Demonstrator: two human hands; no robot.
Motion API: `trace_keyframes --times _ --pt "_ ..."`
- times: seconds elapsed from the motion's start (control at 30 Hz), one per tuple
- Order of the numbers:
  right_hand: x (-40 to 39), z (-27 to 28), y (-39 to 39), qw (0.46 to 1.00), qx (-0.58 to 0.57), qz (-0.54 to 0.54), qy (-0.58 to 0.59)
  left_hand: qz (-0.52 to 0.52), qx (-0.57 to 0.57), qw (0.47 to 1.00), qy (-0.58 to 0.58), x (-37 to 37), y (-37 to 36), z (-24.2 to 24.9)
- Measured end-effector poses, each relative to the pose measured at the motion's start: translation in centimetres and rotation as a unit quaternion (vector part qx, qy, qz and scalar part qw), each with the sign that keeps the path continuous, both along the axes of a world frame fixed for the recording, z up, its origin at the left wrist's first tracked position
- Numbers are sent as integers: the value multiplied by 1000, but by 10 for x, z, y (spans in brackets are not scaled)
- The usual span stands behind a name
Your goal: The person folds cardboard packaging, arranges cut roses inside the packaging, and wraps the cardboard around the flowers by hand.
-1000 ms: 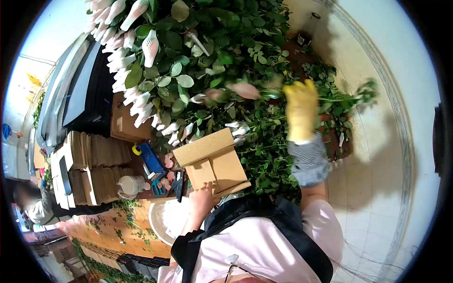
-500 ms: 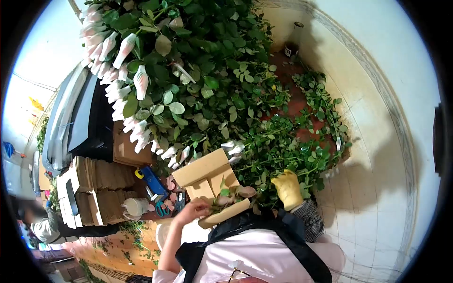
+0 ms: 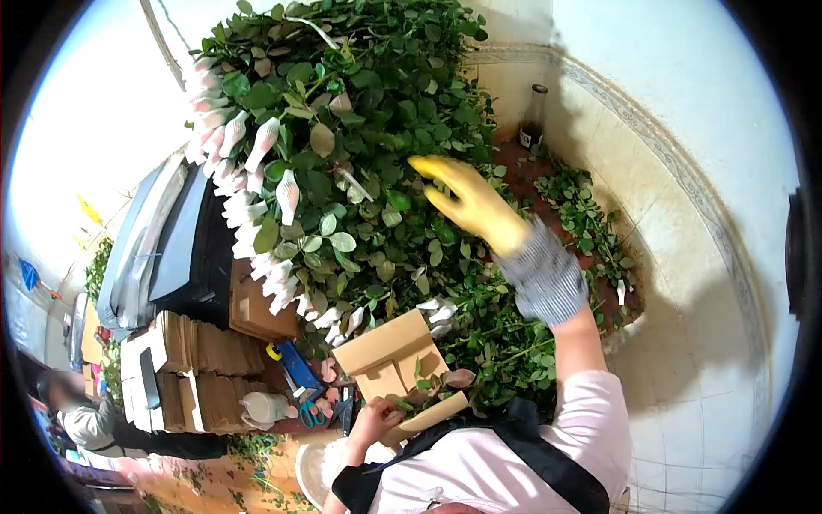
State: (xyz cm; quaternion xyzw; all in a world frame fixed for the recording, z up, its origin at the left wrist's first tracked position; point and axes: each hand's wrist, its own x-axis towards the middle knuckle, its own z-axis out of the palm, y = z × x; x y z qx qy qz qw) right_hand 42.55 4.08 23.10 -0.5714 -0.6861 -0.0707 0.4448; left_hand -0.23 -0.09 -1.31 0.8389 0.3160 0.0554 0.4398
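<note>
My left hand (image 3: pixel 379 417), bare, rests at the lower left edge of a folded cardboard wrapper (image 3: pixel 390 345). Its fingers are curled in; what they hold is too small to tell. Several leaves and a brownish-pink rose head (image 3: pixel 460 378) lie in the wrapper beside it. My right hand (image 3: pixel 467 197), in a yellow glove with a grey knitted cuff, reaches over the big heap of leafy rose stems (image 3: pixel 377 128). Thumb and fingers are apart with nothing between them. White-netted rose buds (image 3: pixel 288 197) line the heap's left side.
Stacks of folded cardboard (image 3: pixel 201 394) stand at left, near a white jug (image 3: pixel 263 408), teal scissors (image 3: pixel 312 415) and a blue tool (image 3: pixel 295 368). A glass bottle (image 3: pixel 533 120) stands by the tiled wall. Another person (image 3: pixel 86 420) is at far left.
My right hand has moved from the stems beside my body up and forward over the heap, its fingers now spread. My left hand stays at the cardboard wrapper. The view has shifted slightly.
</note>
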Motion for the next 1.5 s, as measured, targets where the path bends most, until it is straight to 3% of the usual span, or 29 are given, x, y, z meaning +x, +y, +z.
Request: trace_keyframes --times 0.03,0.1,0.17,0.2,0.27,0.4,0.43,0.5,0.53,0.57,0.63,0.67,0.7,0.77,0.83,0.9,0.93,0.97,1.03,1.1,1.17,1.2,1.27,1.3,1.37,1.4,1.47,1.5 --pt "9 13 43 990 94 -42 -92 1 -8 1000 2 1 0 1" --pt "28 55 120 958 133 -134 -218 -3 7 1000 18 1 0 6" --pt "62 54 198 881 58 -302 -359 11 14 1000 14 3 -3 9" --pt "88 34 257 967 73 -202 -137 17 2 1000 3 2 -3 3" --pt "48 85 202 854 -141 -322 -384 9 6 1000 14 1 -2 2" --pt "6 92 195 905 -98 -288 -296 7 8 1000 13 0 -1 4" --pt "-3 80 188 878 -31 -321 -353 7 11 1000 11 1 -1 3" --pt "-24 87 153 893 -33 -294 -339 17 -19 1000 5 2 -2 4" --pt "-17 79 145 901 95 -260 -333 12 -3 1000 4 2 -2 4" --pt "-11 72 142 901 90 -262 -335 11 3 1000 6 2 -2 4" --pt "6 55 140 901 205 -207 -322 14 -13 1000 17 1 0 0" --pt "16 46 138 942 159 -167 -245 12 -15 1000 12 3 -1 6" --pt "27 43 142 928 44 -252 -270 5 -8 1000 6 5 -2 13" --pt "29 47 135 899 232 -210 -307 4 8 1000 24 6 0 14" --pt "9 60 121 887 207 -232 -342 9 2 1000 14 7 -1 14" --pt "-20 78 111 937 126 -180 -270 9 -5 1000 8 4 -1 14" --pt "-22 78 126 880 145 -191 -411 5 11 1000 16 4 -1 12" --pt "-29 78 135 866 203 -128 -438 2 26 999 23 5 -1 11" --pt "-34 79 132 896 203 -9 -394 6 17 1000 18 8 -2 12" --pt "7 42 200 937 112 -49 -327 13 12 1000 17 3 -3 12" --pt "37 28 224 926 1 -253 -281 23 13 999 -23 3 -5 8" --pt "31 24 229 926 4 -251 -282 35 8 999 -22 3 -7 10" --pt "-19 39 194 872 -42 -307 -378 35 13 999 -27 3 -4 6" --pt "-51 51 170 848 -84 -287 -437 33 13 999 -27 2 -5 3" --pt "-92 60 147 851 -169 -227 -442 25 14 1000 -12 3 -3 5" --pt "-90 50 147 850 -173 -222 -444 27 -3 1000 -2 4 -3 9" --pt "-74 9 153 925 70 -120 -353 23 -16 1000 8 5 -3 15" --pt "-64 -13 155 929 13 -135 -344 26 -18 1000 -3 5 -4 16"
